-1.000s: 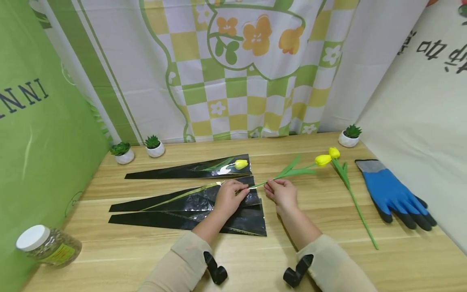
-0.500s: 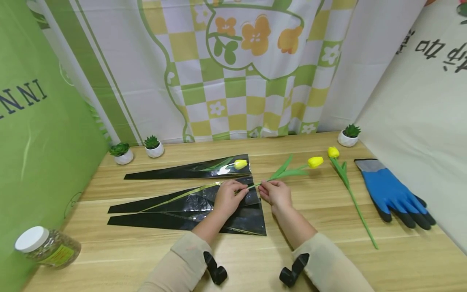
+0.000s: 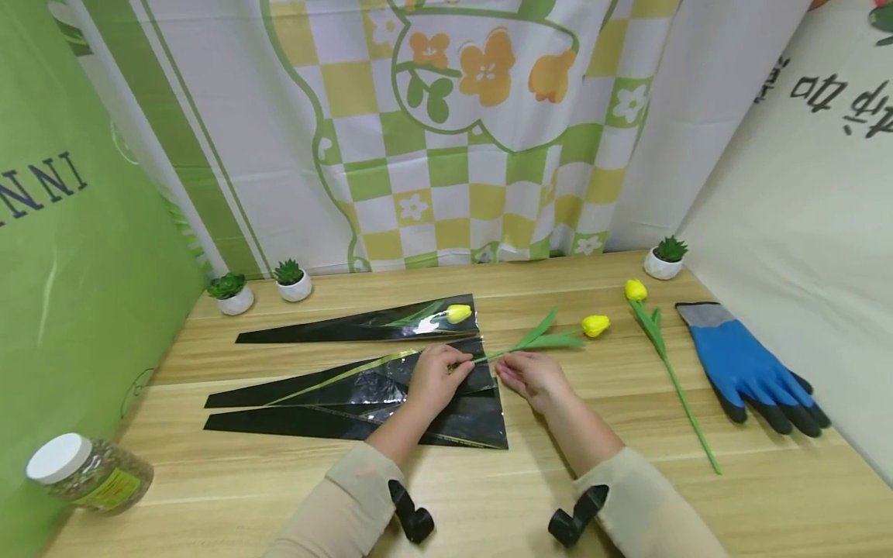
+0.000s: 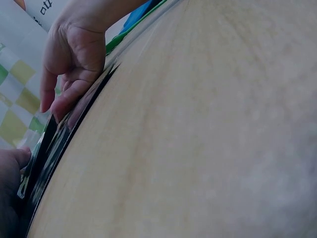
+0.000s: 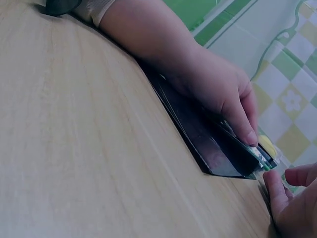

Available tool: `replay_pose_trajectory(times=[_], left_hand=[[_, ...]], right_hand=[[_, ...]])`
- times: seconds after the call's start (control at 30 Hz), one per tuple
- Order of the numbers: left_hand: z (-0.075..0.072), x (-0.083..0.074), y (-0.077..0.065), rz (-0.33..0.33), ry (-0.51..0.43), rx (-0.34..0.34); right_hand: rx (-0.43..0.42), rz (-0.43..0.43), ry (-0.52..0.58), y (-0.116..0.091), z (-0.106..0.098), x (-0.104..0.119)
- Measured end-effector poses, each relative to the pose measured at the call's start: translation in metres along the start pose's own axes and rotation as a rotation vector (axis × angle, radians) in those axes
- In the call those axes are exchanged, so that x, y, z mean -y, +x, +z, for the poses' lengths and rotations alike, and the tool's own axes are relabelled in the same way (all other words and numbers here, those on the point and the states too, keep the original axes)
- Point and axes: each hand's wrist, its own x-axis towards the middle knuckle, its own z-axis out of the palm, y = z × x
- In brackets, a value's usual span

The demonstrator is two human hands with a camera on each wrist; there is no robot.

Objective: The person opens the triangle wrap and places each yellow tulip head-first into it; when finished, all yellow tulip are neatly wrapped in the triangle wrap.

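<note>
At the wide end of the middle black flower sleeve (image 3: 370,384), my left hand (image 3: 438,380) pinches the edge of its opening. A yellow artificial tulip (image 3: 595,325) points to the right, its green stem running into that opening; the stem's lower end is hidden. Just below the stem is my right hand (image 3: 536,380), thumb and fingers parted in the right wrist view, where its fingertips (image 5: 272,177) are close to the sleeve's mouth. Another black sleeve (image 3: 467,425) lies partly under the middle one. Behind them, a third sleeve (image 3: 328,327) contains a yellow tulip (image 3: 458,314).
A loose yellow tulip (image 3: 668,364) lies on the wooden table (image 3: 614,511) at right, beside a blue work glove (image 3: 749,360). Small potted succulents (image 3: 294,280) stand along the back. A lidded jar (image 3: 91,471) stands at the left front.
The tulip has moved left, its stem further into the sleeve. My right hand travelled left with it, then came off the stem and shifted slightly right. My left hand stayed at the opening.
</note>
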Motion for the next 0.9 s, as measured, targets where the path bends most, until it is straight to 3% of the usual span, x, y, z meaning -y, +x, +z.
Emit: replay_pose_trajectory(times=[0.17,0.27,0.43,0.57,0.73,0.9], left_hand=[[0.0,0.0,0.0,-0.003,-0.009,-0.002],[-0.001,-0.001,-0.001,-0.005,-0.015,0.002],[-0.002,-0.001,-0.001,0.001,-0.019,0.004],[-0.001,-0.001,-0.001,-0.001,-0.025,0.005],[0.0,0.001,0.0,-0.01,-0.03,0.003],[-0.001,-0.001,0.0,-0.008,-0.025,0.005]], right_hand=[[-0.005,-0.009,-0.055,-0.005,-0.004,0.001],[-0.04,-0.061,-0.117,-0.007,-0.006,0.001],[-0.186,-0.215,-0.285,-0.005,-0.021,0.003],[-0.329,-0.3,-0.358,-0.001,-0.04,0.009],[-0.457,-0.334,-0.442,0.002,-0.061,0.015],[-0.509,-0.312,-0.559,0.006,-0.069,0.017]])
